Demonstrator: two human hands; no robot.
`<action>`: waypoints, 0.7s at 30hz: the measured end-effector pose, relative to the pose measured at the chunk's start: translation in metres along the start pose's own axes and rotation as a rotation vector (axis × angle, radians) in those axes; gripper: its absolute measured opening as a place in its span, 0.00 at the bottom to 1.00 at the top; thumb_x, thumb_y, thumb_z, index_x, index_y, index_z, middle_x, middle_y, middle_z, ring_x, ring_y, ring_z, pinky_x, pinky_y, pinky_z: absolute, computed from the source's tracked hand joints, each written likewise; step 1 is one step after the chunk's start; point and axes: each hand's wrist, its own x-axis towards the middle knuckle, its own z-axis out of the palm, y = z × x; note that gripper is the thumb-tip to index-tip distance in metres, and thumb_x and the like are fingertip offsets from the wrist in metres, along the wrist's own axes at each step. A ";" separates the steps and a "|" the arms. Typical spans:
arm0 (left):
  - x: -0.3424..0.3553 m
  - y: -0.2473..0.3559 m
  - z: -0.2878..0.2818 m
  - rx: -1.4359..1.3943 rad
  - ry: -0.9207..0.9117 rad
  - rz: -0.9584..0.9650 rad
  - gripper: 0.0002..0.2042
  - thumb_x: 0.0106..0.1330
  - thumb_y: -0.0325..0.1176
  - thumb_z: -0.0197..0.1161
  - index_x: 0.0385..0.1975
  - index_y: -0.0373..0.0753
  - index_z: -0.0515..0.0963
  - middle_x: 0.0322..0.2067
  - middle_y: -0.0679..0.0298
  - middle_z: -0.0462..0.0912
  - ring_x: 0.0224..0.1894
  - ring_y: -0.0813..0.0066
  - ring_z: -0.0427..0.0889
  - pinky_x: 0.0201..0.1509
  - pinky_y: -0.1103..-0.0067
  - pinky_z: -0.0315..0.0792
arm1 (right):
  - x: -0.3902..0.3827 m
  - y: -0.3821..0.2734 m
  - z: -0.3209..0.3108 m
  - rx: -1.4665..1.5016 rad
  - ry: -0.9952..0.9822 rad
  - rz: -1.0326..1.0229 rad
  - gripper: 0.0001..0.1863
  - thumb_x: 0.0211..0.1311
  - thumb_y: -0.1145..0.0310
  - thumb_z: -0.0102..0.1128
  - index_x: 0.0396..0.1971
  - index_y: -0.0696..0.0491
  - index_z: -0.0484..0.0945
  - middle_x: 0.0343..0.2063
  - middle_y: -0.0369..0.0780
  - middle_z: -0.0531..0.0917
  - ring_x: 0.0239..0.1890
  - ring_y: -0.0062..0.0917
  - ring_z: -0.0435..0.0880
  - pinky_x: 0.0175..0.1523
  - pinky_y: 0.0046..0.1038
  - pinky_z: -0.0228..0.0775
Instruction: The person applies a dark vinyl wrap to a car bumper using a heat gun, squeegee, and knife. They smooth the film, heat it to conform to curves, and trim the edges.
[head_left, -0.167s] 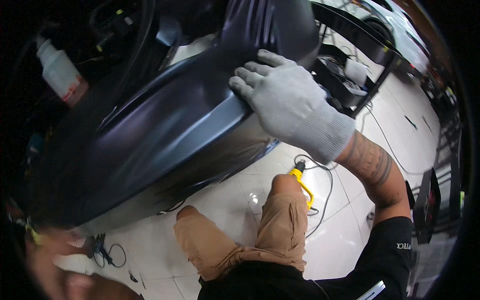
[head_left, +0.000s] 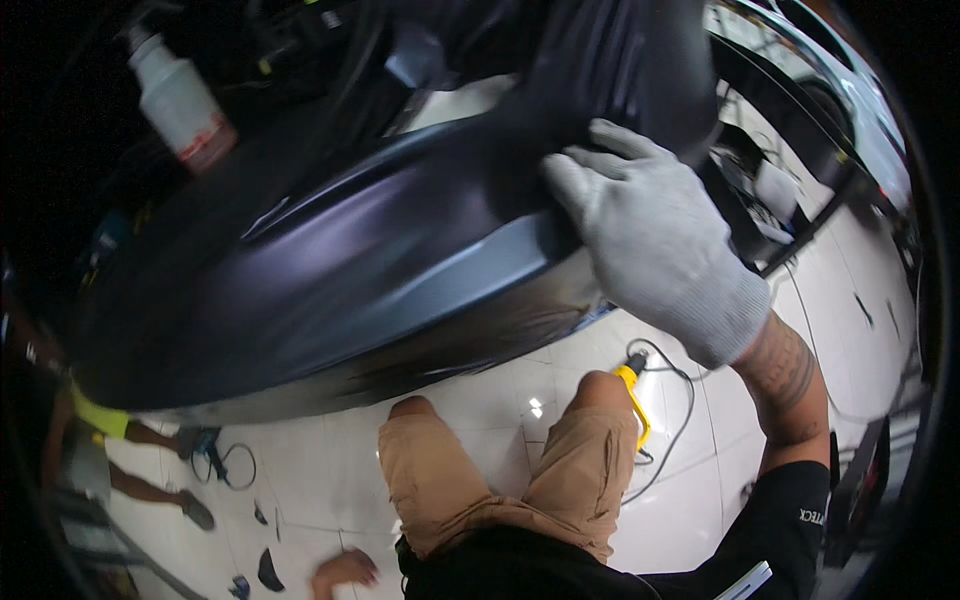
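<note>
A long curved panel (head_left: 400, 270), shaped like a car bumper, is covered with dark satin film and stretches across the view. Creased loose film (head_left: 625, 70) rises at its far right end. My right hand (head_left: 650, 225), in a grey knit glove, lies on the film near that end, fingers spread apart and palm hidden. Nothing shows in its grasp. Bare and ungloved, my left hand (head_left: 345, 572) hangs low beside my body at the bottom edge, away from the panel. Its fingers are small and blurred.
On the white tile floor, a yellow heat gun (head_left: 632, 395) with a dark cord lies beside my knee. A spray bottle (head_left: 185, 105) stands behind the panel. A black cart (head_left: 790, 110) holds items at right. Another person's legs (head_left: 150, 480) show at left.
My left hand has dropped from the panel's left end to beside my body. My right hand remains on the film. The whole view has shifted, so the panel sits further right.
</note>
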 end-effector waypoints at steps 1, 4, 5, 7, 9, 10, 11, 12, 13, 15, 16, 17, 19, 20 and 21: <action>0.053 -0.075 -0.032 -0.224 -0.094 -0.401 0.12 0.64 0.31 0.56 0.41 0.31 0.80 0.36 0.48 0.85 0.39 0.56 0.86 0.42 0.68 0.80 | -0.009 0.016 0.009 0.064 0.109 0.047 0.18 0.57 0.72 0.55 0.48 0.57 0.77 0.44 0.47 0.84 0.53 0.36 0.82 0.66 0.36 0.67; 0.060 -0.002 0.145 0.456 0.656 -0.226 0.13 0.65 0.33 0.55 0.43 0.32 0.79 0.39 0.46 0.84 0.42 0.53 0.85 0.45 0.65 0.79 | -0.004 0.002 0.011 0.042 0.036 -0.022 0.16 0.59 0.72 0.54 0.47 0.57 0.77 0.43 0.46 0.85 0.53 0.38 0.82 0.65 0.37 0.67; 0.065 -0.003 0.169 0.459 0.714 -0.219 0.13 0.66 0.34 0.55 0.44 0.32 0.79 0.41 0.46 0.83 0.44 0.52 0.84 0.46 0.64 0.79 | 0.000 0.005 0.010 0.042 0.009 -0.057 0.15 0.59 0.73 0.54 0.46 0.57 0.77 0.38 0.47 0.85 0.51 0.40 0.82 0.63 0.37 0.69; 0.077 -0.002 0.202 0.473 0.822 -0.216 0.14 0.66 0.35 0.55 0.45 0.33 0.78 0.43 0.45 0.83 0.46 0.49 0.83 0.48 0.63 0.79 | 0.003 0.012 0.014 0.092 0.111 -0.120 0.11 0.55 0.74 0.56 0.39 0.58 0.75 0.31 0.47 0.84 0.40 0.37 0.85 0.61 0.37 0.71; 0.092 0.002 0.213 0.474 0.878 -0.235 0.15 0.64 0.38 0.58 0.44 0.33 0.79 0.44 0.43 0.82 0.47 0.47 0.83 0.49 0.61 0.78 | 0.004 0.018 0.015 0.114 0.158 -0.144 0.09 0.52 0.74 0.57 0.34 0.57 0.74 0.26 0.47 0.83 0.34 0.36 0.86 0.58 0.37 0.72; 0.101 -0.001 0.219 0.466 0.907 -0.250 0.17 0.61 0.40 0.61 0.42 0.33 0.79 0.44 0.41 0.81 0.47 0.47 0.83 0.49 0.59 0.78 | 0.005 0.018 0.014 0.130 0.171 -0.166 0.09 0.52 0.74 0.56 0.35 0.57 0.74 0.26 0.47 0.83 0.34 0.37 0.86 0.58 0.37 0.72; 0.099 0.014 0.232 0.405 0.930 -0.253 0.17 0.60 0.40 0.62 0.40 0.32 0.80 0.43 0.41 0.82 0.47 0.46 0.83 0.49 0.60 0.78 | 0.005 0.017 0.014 0.131 0.176 -0.184 0.09 0.52 0.74 0.56 0.35 0.57 0.74 0.26 0.47 0.83 0.34 0.37 0.86 0.57 0.37 0.72; 0.088 0.038 0.249 0.337 0.952 -0.261 0.17 0.58 0.40 0.63 0.39 0.32 0.80 0.41 0.41 0.82 0.47 0.46 0.83 0.49 0.60 0.78 | 0.006 0.015 0.016 0.138 0.181 -0.208 0.09 0.53 0.74 0.56 0.35 0.57 0.74 0.26 0.47 0.83 0.34 0.38 0.86 0.57 0.37 0.72; 0.083 0.046 0.270 0.264 0.972 -0.273 0.17 0.57 0.40 0.64 0.37 0.31 0.81 0.40 0.41 0.83 0.47 0.46 0.82 0.49 0.60 0.78 | 0.008 0.013 0.018 0.158 0.160 -0.201 0.08 0.53 0.73 0.55 0.35 0.56 0.74 0.26 0.47 0.83 0.36 0.39 0.85 0.55 0.38 0.72; 0.111 -0.032 0.291 0.157 0.972 -0.181 0.18 0.52 0.41 0.67 0.34 0.32 0.82 0.34 0.46 0.84 0.41 0.51 0.84 0.43 0.65 0.79 | 0.007 0.009 0.016 0.144 0.226 -0.173 0.13 0.53 0.77 0.54 0.41 0.57 0.77 0.31 0.48 0.83 0.40 0.41 0.84 0.54 0.39 0.73; 0.098 -0.044 0.288 0.198 0.920 -0.050 0.15 0.53 0.40 0.66 0.33 0.33 0.83 0.32 0.49 0.85 0.37 0.55 0.84 0.40 0.67 0.79 | 0.004 0.009 0.019 0.129 0.243 -0.171 0.16 0.53 0.79 0.54 0.44 0.57 0.78 0.34 0.48 0.84 0.41 0.42 0.83 0.54 0.39 0.73; 0.074 -0.057 0.283 0.332 0.852 0.184 0.13 0.54 0.38 0.65 0.32 0.35 0.83 0.30 0.53 0.85 0.33 0.59 0.84 0.37 0.69 0.78 | -0.001 0.012 0.026 0.103 0.248 -0.178 0.17 0.53 0.80 0.53 0.45 0.56 0.78 0.36 0.48 0.84 0.43 0.42 0.83 0.53 0.39 0.73; 0.034 -0.056 0.269 0.488 1.024 0.459 0.09 0.55 0.35 0.62 0.30 0.38 0.84 0.26 0.59 0.86 0.25 0.67 0.85 0.31 0.73 0.77 | -0.003 0.026 0.038 0.028 0.276 -0.161 0.18 0.53 0.80 0.52 0.46 0.55 0.78 0.37 0.48 0.84 0.43 0.42 0.83 0.51 0.39 0.74; 0.002 0.003 0.277 0.236 1.261 0.215 0.09 0.57 0.33 0.61 0.29 0.36 0.84 0.24 0.59 0.85 0.24 0.69 0.84 0.31 0.74 0.78 | -0.007 0.031 0.046 -0.050 0.293 -0.114 0.18 0.53 0.79 0.52 0.46 0.56 0.78 0.35 0.48 0.84 0.43 0.41 0.83 0.50 0.40 0.74; -0.024 0.042 0.295 -0.113 1.446 0.227 0.09 0.60 0.30 0.58 0.29 0.31 0.83 0.23 0.57 0.85 0.23 0.71 0.84 0.30 0.75 0.78 | -0.005 0.046 0.055 -0.067 0.227 -0.095 0.21 0.56 0.79 0.51 0.51 0.52 0.75 0.41 0.46 0.84 0.46 0.40 0.83 0.50 0.39 0.75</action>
